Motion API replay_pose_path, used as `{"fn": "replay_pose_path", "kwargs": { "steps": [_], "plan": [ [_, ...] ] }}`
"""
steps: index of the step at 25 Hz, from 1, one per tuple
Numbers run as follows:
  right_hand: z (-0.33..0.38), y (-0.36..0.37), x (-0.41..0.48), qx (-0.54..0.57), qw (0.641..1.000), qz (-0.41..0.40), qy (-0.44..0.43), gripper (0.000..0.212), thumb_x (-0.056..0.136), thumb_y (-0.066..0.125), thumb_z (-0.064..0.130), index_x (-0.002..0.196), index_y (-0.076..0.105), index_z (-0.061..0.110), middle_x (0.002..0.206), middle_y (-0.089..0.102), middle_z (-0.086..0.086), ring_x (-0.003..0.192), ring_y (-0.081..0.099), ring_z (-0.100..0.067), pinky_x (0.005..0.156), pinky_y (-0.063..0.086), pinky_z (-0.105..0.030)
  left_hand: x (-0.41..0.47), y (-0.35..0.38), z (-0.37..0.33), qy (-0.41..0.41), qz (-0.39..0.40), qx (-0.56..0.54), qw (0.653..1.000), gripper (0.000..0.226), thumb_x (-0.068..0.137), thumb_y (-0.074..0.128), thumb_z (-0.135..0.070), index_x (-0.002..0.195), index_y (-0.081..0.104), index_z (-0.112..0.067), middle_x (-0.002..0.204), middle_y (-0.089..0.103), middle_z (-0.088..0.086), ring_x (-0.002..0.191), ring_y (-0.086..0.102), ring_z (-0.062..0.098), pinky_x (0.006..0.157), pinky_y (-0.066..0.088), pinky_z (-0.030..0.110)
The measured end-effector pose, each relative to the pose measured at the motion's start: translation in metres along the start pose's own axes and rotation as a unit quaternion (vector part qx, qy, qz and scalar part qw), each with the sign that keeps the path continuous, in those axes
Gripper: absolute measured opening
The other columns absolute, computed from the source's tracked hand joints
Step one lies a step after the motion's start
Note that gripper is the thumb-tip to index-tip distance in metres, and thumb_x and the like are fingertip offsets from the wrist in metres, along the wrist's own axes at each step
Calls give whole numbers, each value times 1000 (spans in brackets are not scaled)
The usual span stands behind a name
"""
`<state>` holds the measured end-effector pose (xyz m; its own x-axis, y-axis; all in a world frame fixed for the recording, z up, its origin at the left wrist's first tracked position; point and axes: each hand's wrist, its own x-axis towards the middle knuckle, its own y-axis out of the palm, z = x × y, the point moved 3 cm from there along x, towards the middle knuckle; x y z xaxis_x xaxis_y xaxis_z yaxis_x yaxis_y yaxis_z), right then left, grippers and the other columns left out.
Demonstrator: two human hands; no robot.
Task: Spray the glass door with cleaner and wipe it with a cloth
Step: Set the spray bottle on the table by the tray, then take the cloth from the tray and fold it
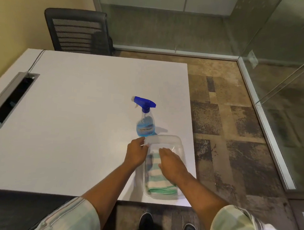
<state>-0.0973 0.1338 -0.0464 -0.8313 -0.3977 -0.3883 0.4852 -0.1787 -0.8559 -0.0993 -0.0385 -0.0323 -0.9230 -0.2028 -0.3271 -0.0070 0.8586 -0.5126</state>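
- My left hand [136, 154] pinches the near-left rim of the clear container [179, 143], I judge to steady it.
- My right hand [172, 165] lies flat on the folded striped cloth [155, 181] inside, fingers spread, not yet closed on it.
- The spray bottle [145, 119] stands upright on the tabletop [76, 119] just beyond the container, within reach.
- Its label is too blurred to read.
- The glass door [292, 79] is off to my right, well apart.

A white table [73, 113] with a dark cable slot [11, 99] fills the left. A black mesh chair [76, 32] stands at its far end, against a yellowish wall [16, 17]. Patchy brown carpet [227, 119] runs to glass partitions [282, 87] in metal frames.
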Motion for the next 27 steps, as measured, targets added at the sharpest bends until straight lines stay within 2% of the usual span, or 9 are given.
{"fn": "replay_pose_path", "kwargs": {
  "steps": [4, 7, 9, 13, 15, 20, 24, 25, 27],
  "plan": [
    [-10, 13, 5, -75, 997, 4, 10, 66, 106, 63, 17, 163, 31, 5, 167, 41, -18, 155, 39, -35, 130, 28, -45, 1, 5, -6, 21, 20, 4, 1000, 27, 107, 62, -14, 129, 78, -14, 122, 81, 4, 108, 74, 17, 85, 50, 18],
    [-14, 18, 5, -104, 994, 9, 20, 68, 106, 62, 19, 163, 29, 5, 166, 41, -19, 155, 39, -37, 131, 27, -48, 0, 6, -5, 30, 32, 12, 999, 30, 110, 60, -16, 137, 75, -15, 124, 78, -2, 111, 72, 16, 79, 47, 2],
    [-14, 16, 3, -117, 993, -4, 19, 65, 105, 64, 21, 160, 33, 6, 158, 49, -19, 145, 49, -36, 125, 34, -47, -2, 5, -8, 29, 40, 13, 999, 32, 112, 59, -18, 141, 72, -16, 125, 76, -4, 114, 70, 14, 78, 48, 0],
    [-6, -1, 1, -129, 991, -19, 29, 46, 105, 64, 21, 147, 50, 10, 145, 55, -15, 135, 53, -34, 121, 35, -49, -2, 4, -6, 22, 51, 23, 998, 34, 112, 57, -21, 143, 71, -19, 132, 79, 4, 118, 73, 23, 102, 58, 37],
    [-1, -13, -5, -111, 993, -33, 28, 37, 106, 64, 23, 141, 57, 15, 143, 57, -12, 135, 53, -33, 121, 34, -48, -3, 3, -5, 6, 49, 44, 998, 36, 112, 56, -26, 145, 69, -20, 134, 78, 8, 121, 73, 29, 106, 57, 44],
    [5, -42, -43, -9, 994, -104, 14, 27, 104, 67, 26, 131, 64, 24, 136, 62, -1, 127, 58, -25, 113, 40, -39, -40, -10, -26, 37, -28, 8, 999, 40, 116, 48, -18, 152, 64, -16, 141, 73, -1, 127, 69, 20, 103, 49, 18],
    [1, -67, -85, 40, 985, -170, -4, 27, 100, 74, 25, 126, 70, 27, 131, 64, 4, 122, 60, -20, 108, 43, -32, -80, -12, -41, 70, 32, -75, 994, 43, 112, 53, -42, 149, 66, -26, 147, 70, -10, 131, 67, 6, 120, 53, 33],
    [-1, -73, -94, 47, 982, -185, -5, 28, 98, 76, 22, 125, 71, 26, 129, 65, 3, 120, 61, -20, 106, 43, -31, -86, -11, -44, 79, 51, -70, 993, 47, 107, 58, -45, 150, 65, -28, 150, 67, -12, 134, 65, 6, 120, 52, 29],
    [-8, -86, -112, 64, 971, -231, -8, 29, 93, 80, 14, 120, 75, 22, 121, 68, 1, 113, 65, -21, 99, 43, -30, -98, -7, -56, 105, 87, -43, 990, 54, 98, 73, -46, 149, 62, -35, 148, 62, -24, 129, 63, -3, 109, 48, 6]
  ]
}}
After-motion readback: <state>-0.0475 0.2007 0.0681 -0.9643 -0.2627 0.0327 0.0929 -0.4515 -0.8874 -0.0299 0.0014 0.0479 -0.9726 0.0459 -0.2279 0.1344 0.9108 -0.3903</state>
